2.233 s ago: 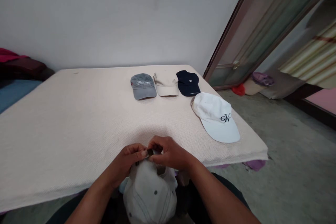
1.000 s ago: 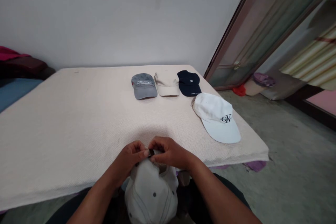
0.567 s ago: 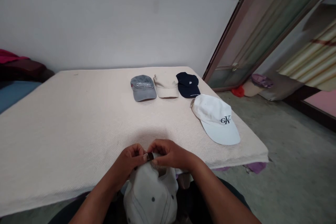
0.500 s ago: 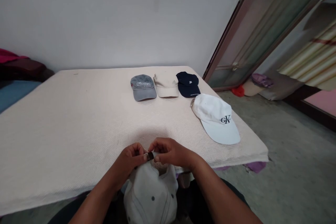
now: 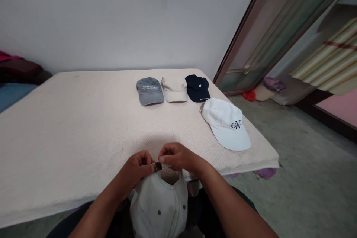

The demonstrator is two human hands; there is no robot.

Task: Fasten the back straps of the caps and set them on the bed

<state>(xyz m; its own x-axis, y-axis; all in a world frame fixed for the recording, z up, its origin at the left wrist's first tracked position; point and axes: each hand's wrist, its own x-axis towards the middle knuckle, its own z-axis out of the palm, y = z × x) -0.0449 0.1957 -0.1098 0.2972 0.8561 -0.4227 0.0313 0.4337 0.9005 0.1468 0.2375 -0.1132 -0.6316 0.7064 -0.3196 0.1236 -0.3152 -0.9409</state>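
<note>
Low in the view, over my lap, is a light-coloured baseball cap [image 5: 159, 202] with its back opening toward the table. My left hand [image 5: 138, 165] pinches the strap by the dark metal buckle [image 5: 157, 166]. From the other side, my right hand [image 5: 178, 157] pinches the strap just right of that buckle. The opening under the strap shows as a rounded gap, and the cap's brim is hidden. On the table beyond my right hand lies a white cap [image 5: 224, 121] with black letters, its brim toward me.
A grey cap [image 5: 150, 91], a beige cap [image 5: 175, 88] and a navy cap [image 5: 198, 87] lie side by side near the wall [image 5: 111, 26]. The cloth-covered table [image 5: 69, 130] ends at the right above a concrete floor [image 5: 306, 163].
My right hand has shifted slightly along the strap, and the cap's back opening now shows wider and rounder. My left hand keeps its pinch by the buckle. The whole view has shifted slightly.
</note>
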